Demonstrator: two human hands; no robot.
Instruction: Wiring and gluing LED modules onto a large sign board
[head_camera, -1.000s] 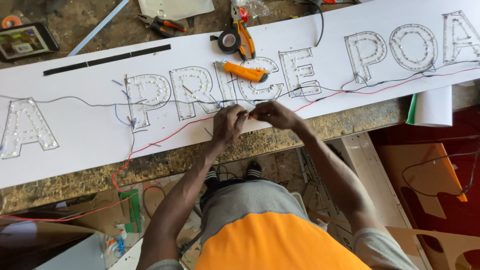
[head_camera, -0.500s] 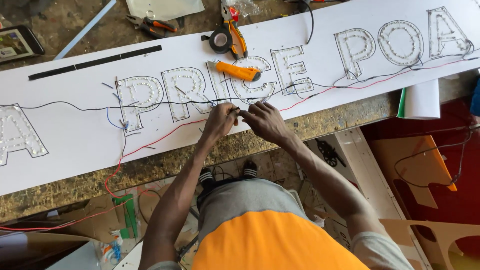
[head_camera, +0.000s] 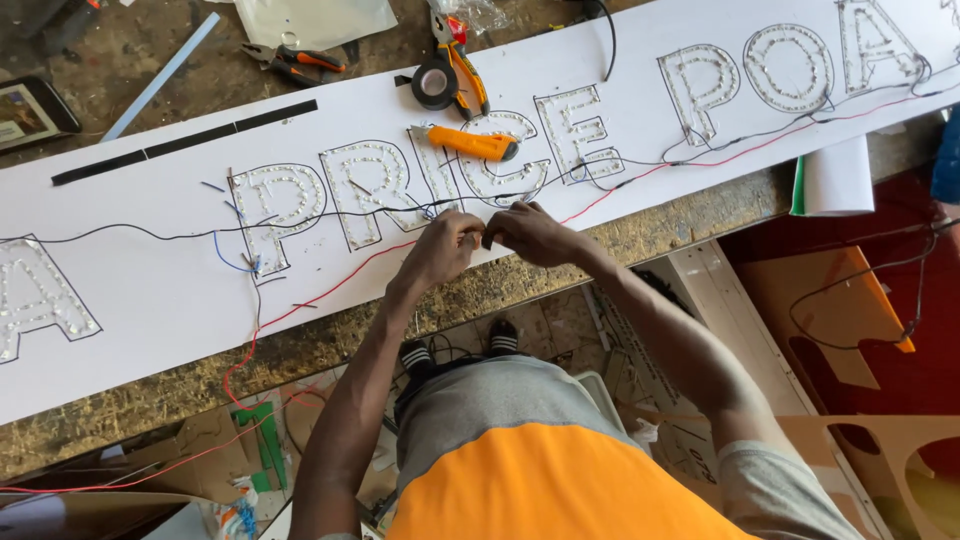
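Both hands met at the near edge of the long white sign board. The left hand and right hand were pinched narrowly on a thin dark wire, held just above the board below the outlined letters. An orange utility knife and a black tape roll lay beyond.

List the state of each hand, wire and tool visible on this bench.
Left hand: fingertips pinched on the wires, over the board's near edge.
Right hand: pinched on the same spot, touching the left.
Black wire: lying loose along the white sign board.
Red wire: trailing off the board's edge.
Orange utility knife: lying flat, untouched.
Tape roll: lying flat.
Pliers: lying on the bench, unused.
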